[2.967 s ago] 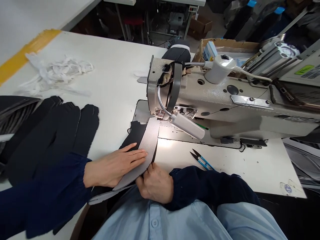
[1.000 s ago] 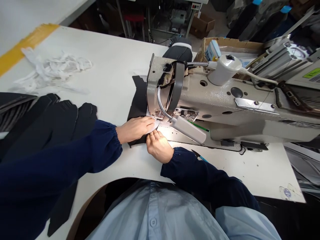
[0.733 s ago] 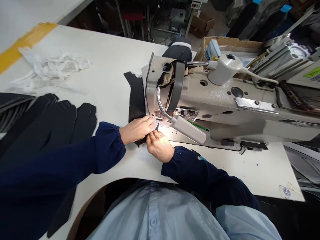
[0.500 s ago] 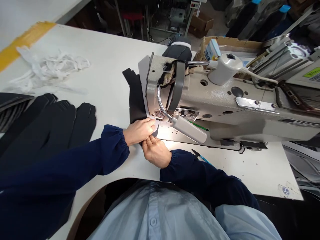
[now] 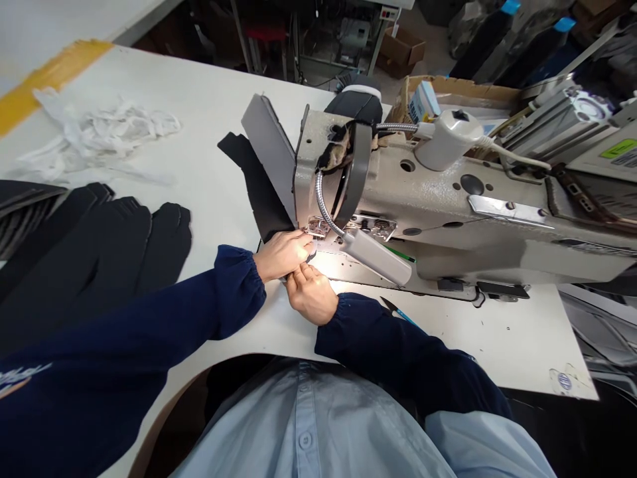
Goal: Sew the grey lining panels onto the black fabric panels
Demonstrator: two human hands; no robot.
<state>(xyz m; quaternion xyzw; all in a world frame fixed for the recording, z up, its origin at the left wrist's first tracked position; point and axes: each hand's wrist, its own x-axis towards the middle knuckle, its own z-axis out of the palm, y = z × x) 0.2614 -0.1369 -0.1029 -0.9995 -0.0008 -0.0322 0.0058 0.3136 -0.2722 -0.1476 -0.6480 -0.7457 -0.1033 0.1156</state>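
Note:
My left hand [image 5: 282,254] and my right hand [image 5: 308,297] meet at the needle plate of the grey sewing machine [image 5: 423,199]. Both are closed, pinching the near end of a two-layer workpiece. Its grey strip [image 5: 269,149] sticks up and back behind the machine head, and its black layer [image 5: 253,182] lies flat on the white table [image 5: 213,113] behind the needle. The machine's small lamp [image 5: 375,255] lights the spot just right of my fingers.
Black cut pieces [image 5: 94,245] are stacked at the left. White scrap strips [image 5: 99,133] lie at the far left. Blue thread snips [image 5: 398,312] rest by my right sleeve. A cardboard box [image 5: 448,89] stands behind the machine.
The workpiece has fed through under the foot; its far end now stands up behind the machine. Both hands moved from the table's front edge up to the needle and stay there.

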